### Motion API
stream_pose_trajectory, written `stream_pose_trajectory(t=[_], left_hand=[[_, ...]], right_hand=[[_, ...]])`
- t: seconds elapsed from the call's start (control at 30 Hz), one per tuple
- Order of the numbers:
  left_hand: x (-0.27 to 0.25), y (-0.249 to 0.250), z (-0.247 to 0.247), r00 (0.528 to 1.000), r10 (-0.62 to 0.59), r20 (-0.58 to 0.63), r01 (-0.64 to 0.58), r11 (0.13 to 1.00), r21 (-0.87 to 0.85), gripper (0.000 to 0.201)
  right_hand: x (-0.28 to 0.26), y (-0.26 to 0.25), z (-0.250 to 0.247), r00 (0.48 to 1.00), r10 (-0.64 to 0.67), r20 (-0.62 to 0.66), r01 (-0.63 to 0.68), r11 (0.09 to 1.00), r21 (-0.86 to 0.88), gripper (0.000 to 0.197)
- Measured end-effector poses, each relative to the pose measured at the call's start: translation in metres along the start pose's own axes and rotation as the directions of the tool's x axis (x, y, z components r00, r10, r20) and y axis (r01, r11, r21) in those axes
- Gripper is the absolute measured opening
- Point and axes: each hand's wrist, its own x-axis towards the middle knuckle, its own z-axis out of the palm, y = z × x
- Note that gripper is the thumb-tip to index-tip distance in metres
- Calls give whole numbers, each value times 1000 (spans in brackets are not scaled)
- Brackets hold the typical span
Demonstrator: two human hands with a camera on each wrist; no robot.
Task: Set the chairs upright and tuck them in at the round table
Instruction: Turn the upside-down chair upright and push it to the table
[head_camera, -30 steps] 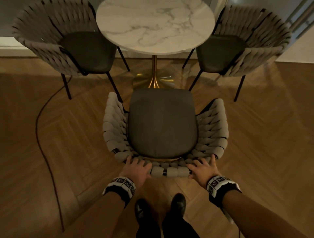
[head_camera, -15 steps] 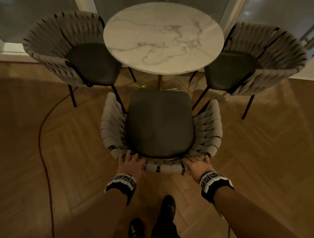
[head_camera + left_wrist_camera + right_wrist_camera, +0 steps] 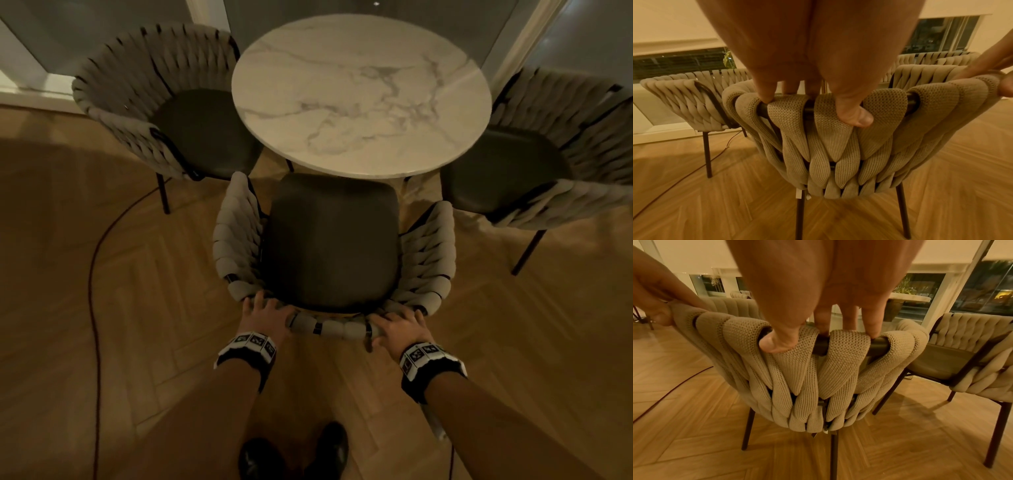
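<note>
Two hands, left hand [image 3: 265,317] and right hand [image 3: 397,327], curl fingers and thumbs around the near chair [image 3: 330,240]'s woven top rail; its seat front meets the round table [image 3: 361,92]. Pushing crooked could knock neighbouring chairs, left [image 3: 164,102] or right [image 3: 555,161]. A floor cable [image 3: 92,274] runs nearby.

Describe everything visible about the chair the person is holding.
The near chair stands upright on thin dark legs on the wood floor, facing the round marble table, its seat front at the table's edge. Dark seat pad, beige knitted straps woven over a dark tubular frame. The left hand and right hand each grip the top back rail.
</note>
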Motion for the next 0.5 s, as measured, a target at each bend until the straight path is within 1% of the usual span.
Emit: stream_pose_trajectory(t=[0.03, 0.07, 0.17, 0.33, 0.5], left_hand=[[2, 0, -2, 1000, 5, -1, -5, 1000, 10, 56], [13, -10, -8, 1000, 0, 0, 0, 1000, 3, 56], [15, -7, -17, 1000, 15, 7, -15, 999, 39, 57], [23, -13, -23, 997, 58, 55, -61, 997, 57, 57], [22, -24, -12, 994, 106, 10, -106, 994, 5, 59]], right_hand=[[1, 0, -2, 1000, 4, 8, -4, 1000, -1, 59], [16, -7, -10, 1000, 0, 13, 1, 1000, -11, 60], [16, -6, -16, 1000, 25, 19, -25, 1000, -6, 59], [22, -10, -23, 995, 67, 71, -65, 997, -36, 58], [16, -20, -23, 989, 135, 61, -133, 990, -38, 63]])
